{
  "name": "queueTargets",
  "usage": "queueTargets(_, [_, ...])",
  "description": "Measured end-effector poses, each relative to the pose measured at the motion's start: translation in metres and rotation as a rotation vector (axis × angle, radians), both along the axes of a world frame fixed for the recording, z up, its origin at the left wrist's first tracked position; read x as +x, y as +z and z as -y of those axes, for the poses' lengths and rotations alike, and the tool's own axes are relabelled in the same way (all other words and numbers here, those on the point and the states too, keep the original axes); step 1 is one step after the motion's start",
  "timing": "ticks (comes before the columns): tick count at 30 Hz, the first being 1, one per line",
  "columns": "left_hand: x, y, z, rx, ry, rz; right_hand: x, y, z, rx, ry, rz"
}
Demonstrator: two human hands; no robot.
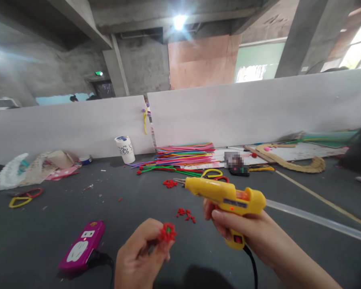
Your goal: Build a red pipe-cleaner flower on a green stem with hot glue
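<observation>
Between the thumb and fingers of my left hand is a small red flower with a green centre, facing up. My right hand grips a yellow hot glue gun by its handle. Its metal nozzle points left, above and to the right of the flower and apart from it. A clear glue stick runs out of the gun's back end, and a black cord hangs from the handle. Small red pieces lie scattered on the dark table beyond my hands, with another pile of red pieces behind them.
A purple power strip with a plug in it sits at left. Scissors lie beyond it. Colourful pipe cleaners, a white cup and more scissors are along the back, before a white partition. A curved tan form lies at right.
</observation>
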State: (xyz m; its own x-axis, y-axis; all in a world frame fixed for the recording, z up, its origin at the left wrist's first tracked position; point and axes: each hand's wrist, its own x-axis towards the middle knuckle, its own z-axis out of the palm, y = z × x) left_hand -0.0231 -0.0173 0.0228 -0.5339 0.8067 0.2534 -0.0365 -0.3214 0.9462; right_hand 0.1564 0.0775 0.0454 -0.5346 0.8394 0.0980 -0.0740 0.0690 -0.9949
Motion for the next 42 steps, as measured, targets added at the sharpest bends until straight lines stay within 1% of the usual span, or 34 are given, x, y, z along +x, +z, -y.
queueTargets(2, [-0.004, -0.001, -0.004, -0.075, -0.083, 0.291, -0.001, 0.001, 0.007, 0.19, -0.029, 0.045])
queueTargets(4, [-0.007, -0.001, -0.007, -0.139, -0.178, 0.52, -0.002, 0.005, 0.013, 0.467, -0.034, 0.069])
queueTargets(6, [-0.011, 0.0, -0.009, -0.18, -0.234, 0.664, -0.004, 0.009, 0.017, 0.736, -0.019, 0.146])
queueTargets(7, [-0.012, 0.001, -0.01, -0.211, -0.247, 0.725, -0.005, 0.01, 0.019, 0.839, -0.015, 0.202])
queueTargets(9, [-0.014, 0.003, -0.011, -0.277, -0.271, 0.818, -0.007, 0.011, 0.023, 0.957, -0.01, 0.315])
queueTargets(12, [-0.016, 0.005, -0.011, -0.319, -0.339, 0.87, -0.009, 0.008, 0.027, 1.008, 0.018, 0.429])
queueTargets(15, [-0.017, 0.006, -0.011, -0.292, -0.374, 0.858, -0.011, 0.005, 0.028, 1.042, 0.034, 0.467])
queueTargets(21, [-0.017, 0.008, -0.01, -0.295, -0.349, 0.836, -0.013, 0.001, 0.028, 1.053, 0.024, 0.529])
queueTargets(28, [-0.016, 0.005, -0.011, -0.276, -0.332, 0.852, -0.015, -0.001, 0.029, 1.065, 0.031, 0.524])
queueTargets(34, [-0.016, 0.006, -0.011, -0.291, -0.341, 0.864, -0.013, -0.005, 0.03, 1.07, 0.036, 0.538])
queueTargets(42, [-0.014, 0.008, -0.011, -0.282, -0.33, 0.867, -0.017, -0.003, 0.029, 1.101, 0.033, 0.55])
